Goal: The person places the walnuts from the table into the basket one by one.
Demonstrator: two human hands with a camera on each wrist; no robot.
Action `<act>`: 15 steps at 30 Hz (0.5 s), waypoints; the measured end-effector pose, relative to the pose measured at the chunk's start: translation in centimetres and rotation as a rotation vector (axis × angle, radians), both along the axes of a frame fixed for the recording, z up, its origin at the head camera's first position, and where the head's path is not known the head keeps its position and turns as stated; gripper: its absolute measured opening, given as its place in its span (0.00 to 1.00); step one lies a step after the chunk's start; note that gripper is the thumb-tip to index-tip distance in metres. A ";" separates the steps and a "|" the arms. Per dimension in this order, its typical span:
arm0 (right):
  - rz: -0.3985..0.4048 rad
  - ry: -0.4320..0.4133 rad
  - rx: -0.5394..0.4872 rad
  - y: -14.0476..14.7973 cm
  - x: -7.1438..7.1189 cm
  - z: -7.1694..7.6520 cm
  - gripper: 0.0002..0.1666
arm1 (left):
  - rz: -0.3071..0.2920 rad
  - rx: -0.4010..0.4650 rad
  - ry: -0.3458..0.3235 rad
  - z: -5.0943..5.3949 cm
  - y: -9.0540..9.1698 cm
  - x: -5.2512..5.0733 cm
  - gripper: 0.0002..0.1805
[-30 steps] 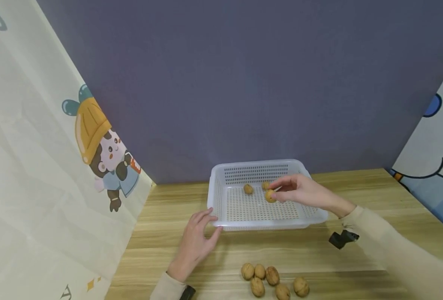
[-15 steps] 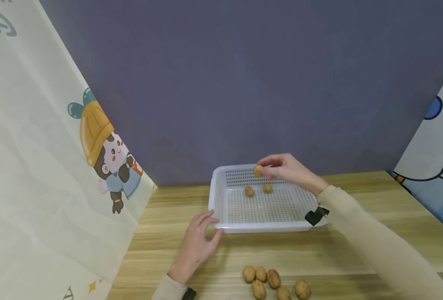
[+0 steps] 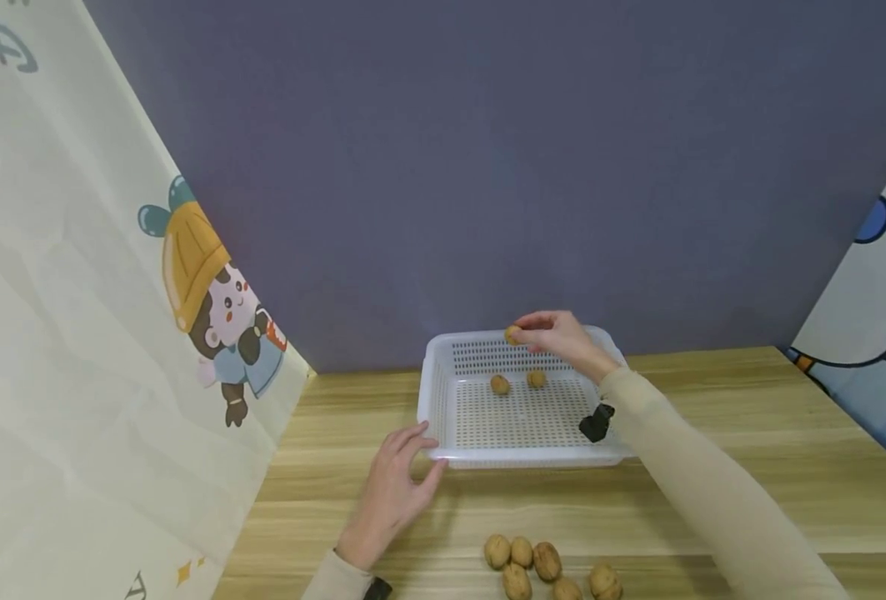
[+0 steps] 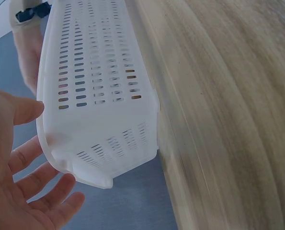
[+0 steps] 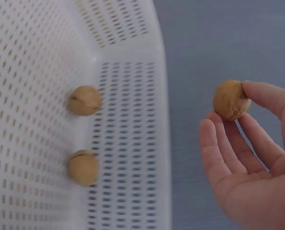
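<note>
My right hand [image 3: 560,337] pinches a walnut [image 3: 513,335] between thumb and fingers, over the far rim of the white basket [image 3: 518,456]. The right wrist view shows this walnut [image 5: 231,100] beside the basket wall [image 5: 161,120], held clear of it. Two walnuts [image 3: 499,384] [image 3: 536,378] lie on the basket floor near its far wall. At the basket's near left corner, my left hand [image 3: 392,492] rests with spread, relaxed fingers. In the left wrist view its thumb touches the rim [image 4: 42,124], the fingers loosely bent around the corner.
Several walnuts [image 3: 518,581] lie on the wooden table [image 3: 322,475] in front of the basket, toward the near edge. A dark upright panel [image 3: 488,167] stands behind the basket. Printed sheets with cartoon figures [image 3: 225,308] flank both sides.
My right hand has moved left and away from me with its walnut, from above the basket's middle to its far rim. The left hand has stayed at the near left corner.
</note>
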State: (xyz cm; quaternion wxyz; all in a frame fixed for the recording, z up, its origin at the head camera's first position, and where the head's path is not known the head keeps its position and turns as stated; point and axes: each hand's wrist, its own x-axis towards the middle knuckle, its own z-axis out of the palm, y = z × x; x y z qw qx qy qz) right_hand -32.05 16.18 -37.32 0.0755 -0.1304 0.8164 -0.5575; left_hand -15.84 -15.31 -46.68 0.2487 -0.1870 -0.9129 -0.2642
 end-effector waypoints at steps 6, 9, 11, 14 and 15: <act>-0.117 -0.100 0.003 -0.7 -1.7 -2.6 0.36 | 0.010 0.000 -0.010 -0.1 0.0 0.0 0.16; -0.178 -0.126 0.002 -1.0 -2.3 -3.9 0.34 | 0.005 -0.008 -0.009 0.0 0.0 0.0 0.16; -0.190 -0.117 0.034 -1.1 -2.7 -4.9 0.32 | 0.003 -0.013 -0.006 0.0 -0.1 0.0 0.16; -0.182 -0.078 0.124 -1.2 -3.0 -6.1 0.31 | 0.001 -0.012 0.001 -0.1 0.0 -0.1 0.16; -0.178 -0.063 0.154 -1.1 -3.0 -6.5 0.31 | 0.000 -0.011 0.002 -0.1 0.1 -0.1 0.16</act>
